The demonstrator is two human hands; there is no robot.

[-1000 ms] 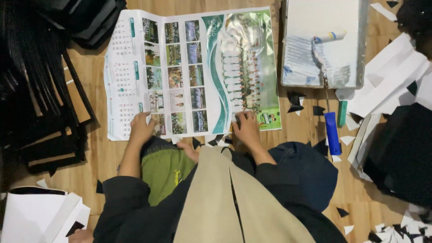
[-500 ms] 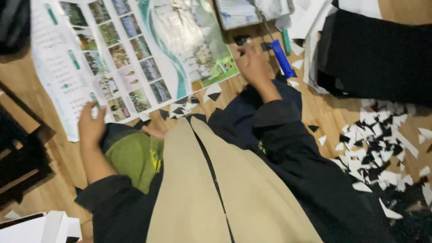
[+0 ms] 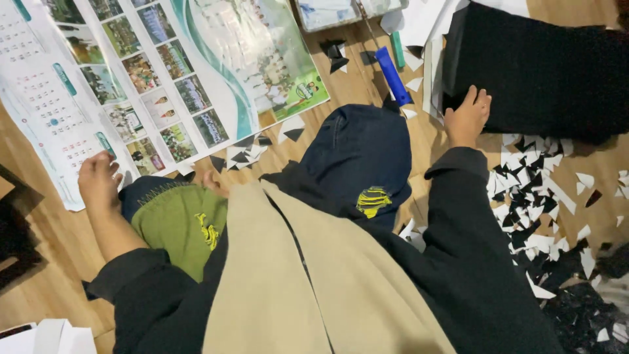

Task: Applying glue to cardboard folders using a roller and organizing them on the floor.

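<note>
While we sit on the wooden floor (image 3: 367,78) with knees drawn up, our right hand (image 3: 468,118) lies flat on the near edge of the stack of black sheets (image 3: 544,72), fingers spread and loose, pressing on it rather than gripping anything. We take that stack as the landmark. It lies directly ahead of the right fingertips, its long axis running from its left end beside the blue-handled tool (image 3: 393,75) away to the right, so the fingers point across its short side. A few white sheets (image 3: 432,72) are tucked against its left end. On the near side of the stack, below our right wrist and off to the right, the floor is littered with small black and white paper offcuts (image 3: 537,203).

Well to the left of the stack, our left hand (image 3: 98,183) rests on the lower corner of the big printed wall calendar (image 3: 164,85). Its fingers are curled over the paper's edge, though we cannot tell whether they actually pinch it. The calendar spreads between that hand and the blue-handled tool, its long axis slanting up and to the left. More black triangular scraps (image 3: 246,152) lie along its near edge, just beyond our knees.

The right hand is on the stack. The left is well apart from it, with both knees and the calendar between.
</note>
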